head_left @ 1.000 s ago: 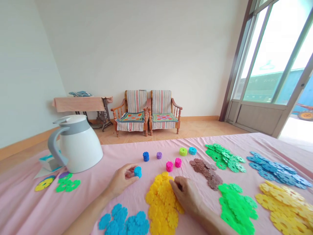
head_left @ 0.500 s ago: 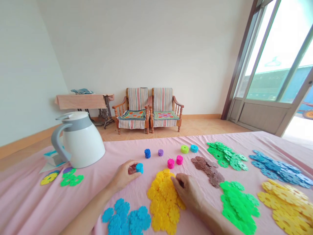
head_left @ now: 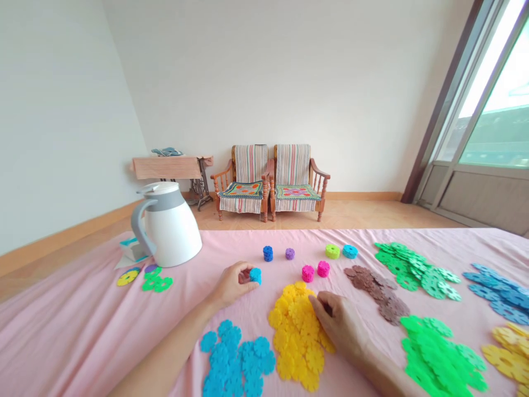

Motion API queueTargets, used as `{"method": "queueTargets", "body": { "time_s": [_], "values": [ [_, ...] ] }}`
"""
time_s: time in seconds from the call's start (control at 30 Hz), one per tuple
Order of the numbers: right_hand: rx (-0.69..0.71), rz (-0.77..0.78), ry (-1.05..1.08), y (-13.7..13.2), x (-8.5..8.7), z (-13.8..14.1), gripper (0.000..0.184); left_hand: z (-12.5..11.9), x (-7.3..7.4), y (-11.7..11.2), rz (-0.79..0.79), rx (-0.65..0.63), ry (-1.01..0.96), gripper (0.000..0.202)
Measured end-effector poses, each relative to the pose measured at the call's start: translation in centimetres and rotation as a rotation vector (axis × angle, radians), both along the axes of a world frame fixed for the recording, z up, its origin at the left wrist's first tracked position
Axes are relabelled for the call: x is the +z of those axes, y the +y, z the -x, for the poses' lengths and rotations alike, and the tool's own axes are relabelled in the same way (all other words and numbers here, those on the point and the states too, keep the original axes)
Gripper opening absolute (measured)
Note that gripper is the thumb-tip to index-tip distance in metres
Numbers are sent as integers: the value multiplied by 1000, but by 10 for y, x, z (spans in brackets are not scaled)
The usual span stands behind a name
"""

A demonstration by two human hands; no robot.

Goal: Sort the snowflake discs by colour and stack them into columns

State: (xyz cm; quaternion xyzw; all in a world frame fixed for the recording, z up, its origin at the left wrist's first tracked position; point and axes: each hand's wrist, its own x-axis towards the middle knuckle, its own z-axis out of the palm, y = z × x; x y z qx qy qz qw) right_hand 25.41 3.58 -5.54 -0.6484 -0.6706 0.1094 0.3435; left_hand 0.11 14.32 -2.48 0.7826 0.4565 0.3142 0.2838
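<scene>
My left hand pinches a small light-blue stack of flower discs resting on the pink cloth. My right hand lies on the right edge of the yellow disc pile, fingers curled on the discs; what they hold, if anything, is hidden. A light-blue disc pile lies near my left forearm. Small stacks stand beyond: dark blue, purple, two pink, lime and teal.
A white kettle stands at the back left, with a few loose discs before it. Brown, green, green, blue and yellow piles lie on the right. Two striped armchairs stand by the wall.
The view has swung left, so everything sits further right in the picture. Both hands have kept their places relative to the blue stack and the yellow pile.
</scene>
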Motion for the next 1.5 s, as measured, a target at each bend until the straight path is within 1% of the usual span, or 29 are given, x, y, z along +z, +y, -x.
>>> {"method": "queueTargets", "body": {
  "time_s": [0.27, 0.57, 0.8, 0.93, 1.0, 1.07, 1.1, 1.17, 1.27, 1.33, 1.37, 1.4, 1.43, 1.47, 1.5],
  "values": [
    [3, -3, -3, 1, -3, -1, 40, -1, 2, -2, -6, -3, -2, 31],
    [-3, 16, 7, -2, 4, 1, 40, -2, 2, -3, 4, -3, -15, 28],
    [-1, 36, 7, -3, 5, 1, 40, -1, 0, -3, 7, -6, -35, 26],
    [10, 38, 10, 0, 3, 1, 39, 0, -3, -1, 9, -13, -34, 25],
    [13, 28, 22, -1, 2, 0, 39, 2, -4, 0, -2, -22, -37, 29],
    [15, 8, 46, -3, 4, 0, 39, 5, -5, -1, -31, -34, -52, 38],
    [17, -6, 57, -6, 7, 0, 40, 7, -5, -1, -47, -39, -63, 42],
    [22, -43, 78, -11, 18, 1, 39, 10, -6, -2, -75, -42, -78, 40],
    [37, -108, 89, -12, 45, 9, 37, 12, -7, -4, -170, -2, -36, 30],
    [82, -102, 5, -5, 62, 19, 34, 13, -7, -5, -246, 40, 11, 30],
    [124, -75, -71, 1, 68, 24, 30, 13, -7, -5, -274, 56, 30, 29],
    [187, -38, -151, 9, 71, 30, 25, 13, -7, -6, -291, 65, 41, 29],
    [222, -28, -181, 17, 73, 36, 20, 13, -7, -6, -300, 67, 49, 27],
    [260, -15, -204, 25, 72, 42, 18, 13, -7, -7, -308, 66, 59, 26],
    [295, -4, -227, 34, 71, 48, 21, 12, -7, -8, -314, 63, 70, 25]
  ]
}}
